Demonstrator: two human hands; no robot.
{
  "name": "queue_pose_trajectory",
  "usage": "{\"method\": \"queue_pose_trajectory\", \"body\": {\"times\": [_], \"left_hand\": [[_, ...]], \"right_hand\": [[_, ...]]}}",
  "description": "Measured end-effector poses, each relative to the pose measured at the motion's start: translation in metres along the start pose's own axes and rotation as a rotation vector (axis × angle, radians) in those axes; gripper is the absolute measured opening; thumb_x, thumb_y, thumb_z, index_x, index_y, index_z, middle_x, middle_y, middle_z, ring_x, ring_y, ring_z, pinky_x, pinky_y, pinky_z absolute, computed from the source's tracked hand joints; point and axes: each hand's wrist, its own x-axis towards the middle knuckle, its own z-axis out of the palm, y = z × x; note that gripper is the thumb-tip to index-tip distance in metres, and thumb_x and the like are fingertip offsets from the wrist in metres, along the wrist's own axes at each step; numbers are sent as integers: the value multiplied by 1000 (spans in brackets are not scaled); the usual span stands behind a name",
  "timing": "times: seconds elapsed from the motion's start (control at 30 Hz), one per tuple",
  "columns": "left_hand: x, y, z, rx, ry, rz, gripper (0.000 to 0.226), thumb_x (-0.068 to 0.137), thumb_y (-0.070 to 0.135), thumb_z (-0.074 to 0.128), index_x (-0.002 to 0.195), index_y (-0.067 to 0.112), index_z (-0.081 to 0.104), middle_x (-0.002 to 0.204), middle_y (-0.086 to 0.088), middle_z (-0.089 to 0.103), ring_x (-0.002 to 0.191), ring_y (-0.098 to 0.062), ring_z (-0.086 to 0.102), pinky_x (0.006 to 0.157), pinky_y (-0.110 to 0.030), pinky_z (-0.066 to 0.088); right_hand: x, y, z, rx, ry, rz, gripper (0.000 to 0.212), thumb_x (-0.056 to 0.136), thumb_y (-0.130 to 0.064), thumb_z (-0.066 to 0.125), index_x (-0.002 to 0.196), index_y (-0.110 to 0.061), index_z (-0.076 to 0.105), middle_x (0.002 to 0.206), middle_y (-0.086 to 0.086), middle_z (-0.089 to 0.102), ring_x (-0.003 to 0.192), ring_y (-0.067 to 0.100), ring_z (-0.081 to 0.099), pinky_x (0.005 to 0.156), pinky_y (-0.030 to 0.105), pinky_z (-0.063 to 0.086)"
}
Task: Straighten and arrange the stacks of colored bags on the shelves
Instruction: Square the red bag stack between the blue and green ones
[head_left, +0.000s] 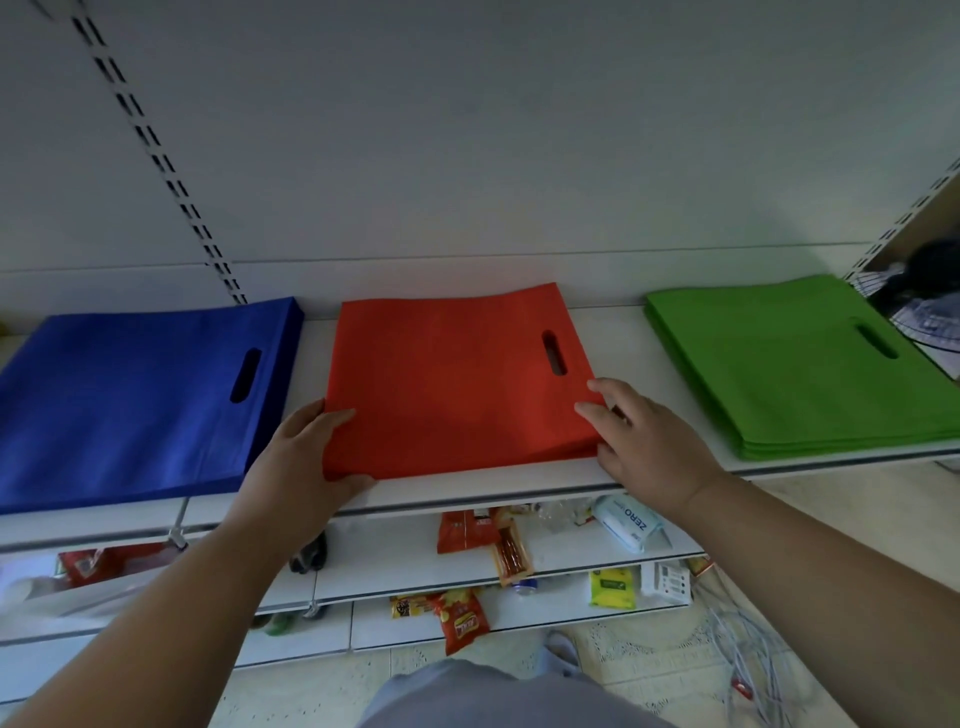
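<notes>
Three flat stacks of bags lie side by side on a white shelf (613, 467): a blue stack (130, 400) at the left, a red stack (457, 384) in the middle, a green stack (800, 369) at the right. Each top bag has a cut-out handle slot. My left hand (304, 457) holds the red stack's near left corner, thumb on top and a finger along the front edge. My right hand (639, 441) rests at the red stack's near right corner, fingers straight and touching its top and side.
Lower shelves hold scattered snack packets (462, 618), a white ZERO pack (626, 522) and a yellow-green packet (612, 588). White cables (748, 654) lie on the floor at the right. A slotted upright (156, 156) runs up the back wall.
</notes>
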Motion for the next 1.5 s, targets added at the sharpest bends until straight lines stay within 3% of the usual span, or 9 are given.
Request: {"method": "queue_pose_trajectory", "body": {"times": [0.13,0.47,0.6,0.73,0.9,1.17,1.27,1.37,1.5], "left_hand": [[-1,0,-1,-19,8,2,82,78,34,79,148,31,35,156,5,26,132,-22,43,106,-38,42],[-2,0,-1,-70,2,10,89,75,34,81,149,30,32,154,4,27,131,-20,43,105,-37,43],[-3,3,-1,-194,-11,-66,91,74,34,83,149,34,30,142,7,41,122,-17,50,103,-39,45],[2,9,0,-649,66,-293,57,84,21,74,134,30,49,113,9,65,103,-16,63,99,-45,48],[20,15,-2,-873,-7,-459,53,90,12,66,139,16,46,119,-5,64,98,-25,67,88,-46,57],[28,32,-18,-1036,28,-433,28,94,1,53,121,7,56,113,-13,63,96,-30,65,64,-36,57],[23,29,-17,-1044,36,-475,16,95,2,50,105,9,59,109,-13,63,95,-29,63,64,-37,55],[20,27,-14,-1097,14,-503,17,95,1,49,108,8,58,111,-14,63,98,-30,64,66,-38,55],[19,28,-15,-1156,11,-497,18,96,2,47,110,5,58,108,-15,63,91,-27,63,62,-36,53]], "right_hand": [[-6,-2,3,29,41,30,49,66,1,81,113,0,67,123,21,59,89,35,67,62,41,59],[-4,-5,1,94,-89,161,52,84,-24,73,131,-10,56,147,11,40,116,29,56,82,41,55],[-5,-11,0,30,-107,176,52,82,-24,75,129,-8,58,143,15,45,116,33,55,83,46,55],[0,-17,-7,-51,-90,169,56,76,-42,77,120,-11,63,131,13,55,120,33,51,92,51,50],[14,-33,-11,-134,-117,177,65,75,-64,67,119,-17,63,130,5,56,128,28,45,104,48,37],[33,-59,-3,-39,-52,244,65,71,-57,71,120,-16,61,130,9,54,127,32,46,106,49,34],[26,-51,-6,-9,-47,268,74,74,-61,68,130,-15,56,138,10,47,131,32,43,104,50,37],[22,-51,-5,-17,-115,267,91,73,-78,57,138,-17,49,147,9,40,136,30,37,105,51,37],[26,-55,-2,-43,-91,268,83,75,-67,65,136,-14,51,146,13,42,134,33,40,103,53,39]]}}
